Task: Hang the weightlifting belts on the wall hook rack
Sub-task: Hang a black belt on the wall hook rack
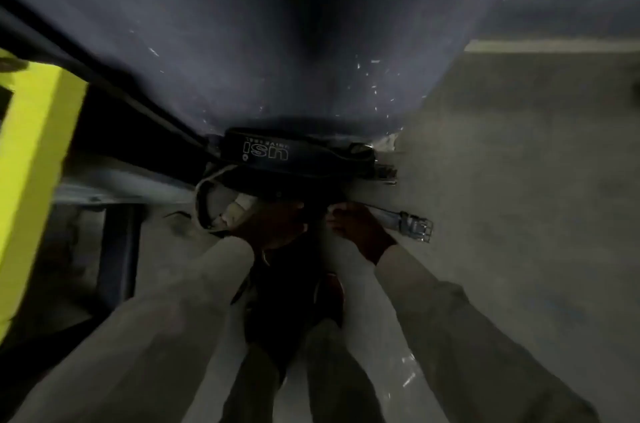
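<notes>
Belts: we see a pile of weightlifting belts [294,162] on the floor [502,197], right against the foot of the dark wall [277,41].
Top belt: a black belt [266,150] with pale lettering lies across the pile, its lettering upside down to us.
Pale belt: a light-edged belt [211,200] curls in a loop at the left side of the pile, just beside our left hand.
Buckle strap: a grey strap [388,216] ending in a metal buckle [420,230] runs out over the floor to the right.
Left hand: our left hand [273,225] is down in the dark part of the pile; the picture is too dim and blurred for us to tell whether it grips anything.
Right hand: our right hand [360,225] is closed around the grey strap near its inner end.
Sleeves: both our arms wear pale sleeves [450,318].
Left edge: a bright yellow block [34,162] stands at the left.
</notes>
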### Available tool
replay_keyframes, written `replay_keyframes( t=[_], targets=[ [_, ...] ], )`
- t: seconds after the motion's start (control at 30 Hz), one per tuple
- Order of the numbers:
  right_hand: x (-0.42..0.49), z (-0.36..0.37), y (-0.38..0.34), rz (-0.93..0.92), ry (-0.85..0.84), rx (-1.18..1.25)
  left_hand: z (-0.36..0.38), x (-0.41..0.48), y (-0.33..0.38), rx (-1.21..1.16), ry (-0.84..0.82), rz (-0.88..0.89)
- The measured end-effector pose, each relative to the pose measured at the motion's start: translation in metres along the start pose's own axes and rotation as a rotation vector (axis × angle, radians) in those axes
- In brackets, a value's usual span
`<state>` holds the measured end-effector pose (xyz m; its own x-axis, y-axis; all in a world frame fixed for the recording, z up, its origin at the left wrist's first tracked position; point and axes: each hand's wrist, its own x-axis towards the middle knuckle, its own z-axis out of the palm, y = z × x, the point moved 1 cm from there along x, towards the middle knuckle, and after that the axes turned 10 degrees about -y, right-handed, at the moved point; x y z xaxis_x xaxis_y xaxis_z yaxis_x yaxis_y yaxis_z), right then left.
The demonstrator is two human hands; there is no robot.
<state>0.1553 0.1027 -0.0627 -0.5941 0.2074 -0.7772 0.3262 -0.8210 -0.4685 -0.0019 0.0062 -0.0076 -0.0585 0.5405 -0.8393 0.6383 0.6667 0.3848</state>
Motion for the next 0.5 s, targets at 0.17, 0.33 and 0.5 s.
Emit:
replay_keyframes(
  t=[0.17, 0.33, 0.5],
  targets=[
    [0.135, -0.035, -0.003, 0.038, 0.15, 0.1, -0.016, 0.1, -0.018, -0.135, -0.006, 0.018],
    [0.225, -0.052, -0.004, -0.118, 0.241, 0.555, -0.008, 0.152, -0.068, -0.15, 0.013, 0.032],
    [0.244, -0.053, -0.008, -0.212, 0.355, 0.635, -0.023, 0.151, -0.089, -0.172, 0.123, 0.033]
  ],
)
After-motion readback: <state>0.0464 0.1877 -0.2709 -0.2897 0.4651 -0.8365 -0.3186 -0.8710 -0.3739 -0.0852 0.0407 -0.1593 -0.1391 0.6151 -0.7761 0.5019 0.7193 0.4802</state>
